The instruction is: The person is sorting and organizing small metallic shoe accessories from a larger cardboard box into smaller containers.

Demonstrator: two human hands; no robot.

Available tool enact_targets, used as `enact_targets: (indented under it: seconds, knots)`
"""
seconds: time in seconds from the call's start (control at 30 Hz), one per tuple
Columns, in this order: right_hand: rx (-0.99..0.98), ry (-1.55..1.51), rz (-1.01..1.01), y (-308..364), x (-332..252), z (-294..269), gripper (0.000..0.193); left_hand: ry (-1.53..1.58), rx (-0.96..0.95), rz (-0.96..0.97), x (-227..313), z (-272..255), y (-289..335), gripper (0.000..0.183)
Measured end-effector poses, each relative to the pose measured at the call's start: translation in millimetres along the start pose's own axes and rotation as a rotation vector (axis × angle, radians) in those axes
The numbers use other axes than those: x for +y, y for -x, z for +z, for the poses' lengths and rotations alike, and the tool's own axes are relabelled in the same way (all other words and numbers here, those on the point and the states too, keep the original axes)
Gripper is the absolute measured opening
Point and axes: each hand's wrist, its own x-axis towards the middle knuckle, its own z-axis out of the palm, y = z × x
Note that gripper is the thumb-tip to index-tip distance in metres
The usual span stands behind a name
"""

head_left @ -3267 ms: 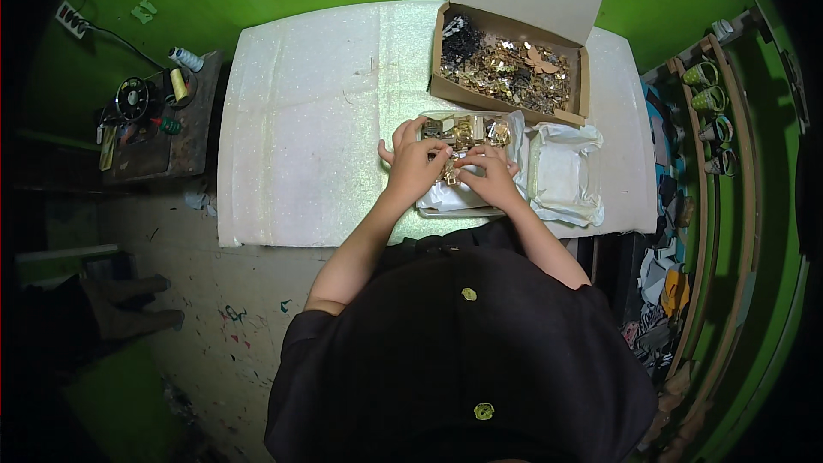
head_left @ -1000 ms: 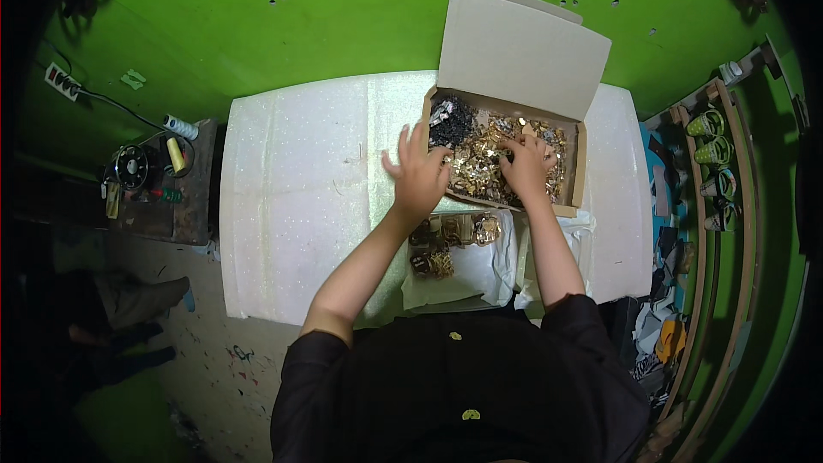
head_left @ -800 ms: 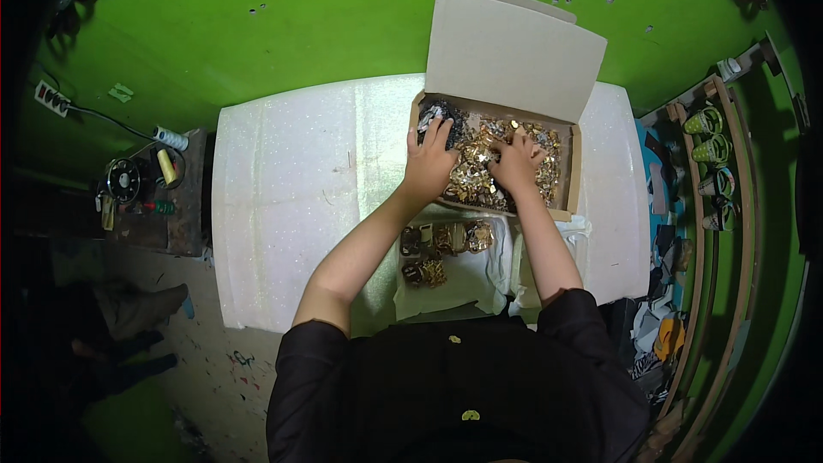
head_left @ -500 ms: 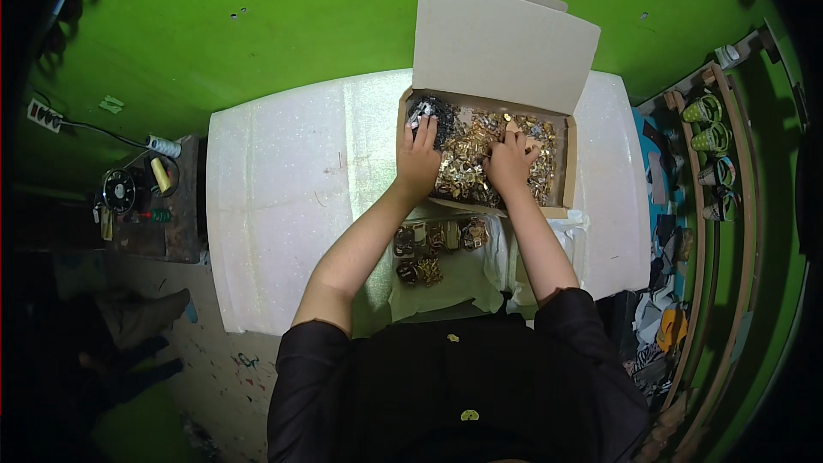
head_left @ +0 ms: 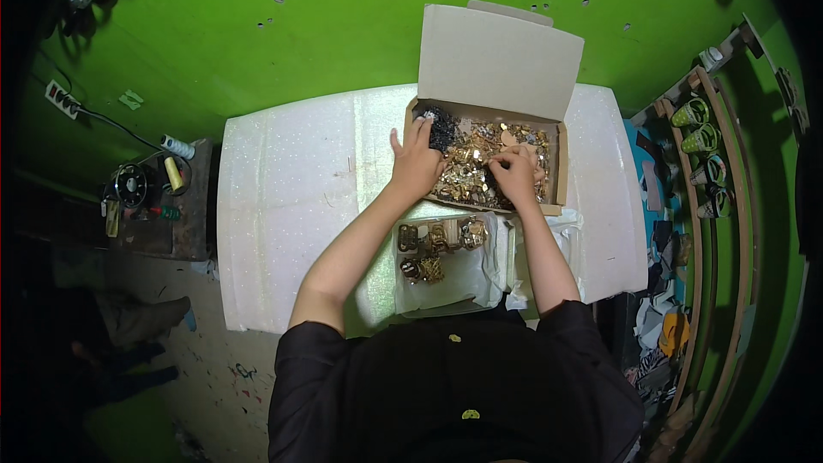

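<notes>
A cardboard box (head_left: 561,167) with its lid raised sits on the white-covered table. Small gold and brown metal pieces, like buckles or shoe fittings, fill most of it (head_left: 467,173), and dark pieces (head_left: 443,131) are heaped in its far left corner. My left hand (head_left: 415,166) rests over the box's left side, fingers stretched toward the dark pieces and thumb apart outside the wall. Over the gold pieces, my right hand (head_left: 516,178) has its thumb and fingertips pinched together; whatever is between them is too small to make out. Pale tan flat scraps (head_left: 512,139) lie beyond it.
Nearer me, a tray lined with white plastic (head_left: 450,287) holds sorted clusters of metal fittings (head_left: 433,240). Thread spools (head_left: 177,147) stand on a dark side table (head_left: 190,236) at left. Sandals (head_left: 701,139) hang on a wooden rack (head_left: 686,291) at right. A green wall stands behind.
My left hand has shifted back and left, its thumb now spread outside the box. The fingers of my right hand have drawn together into a pinch. The whole view has shifted slightly.
</notes>
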Motion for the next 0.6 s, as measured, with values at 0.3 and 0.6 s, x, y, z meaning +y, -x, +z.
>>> enact_targets:
  seconds: [0.3,0.6]
  knots:
    - [-0.132,-0.584,0.061,52.4,0.5,-46.7,0.021,0.549,0.192,-0.341,23.3,-41.0,82.1,0.018]
    - [-0.214,-0.866,0.097,127.9,-24.8,-52.9,0.017,0.684,0.125,-0.468,43.6,-50.3,149.9,0.021]
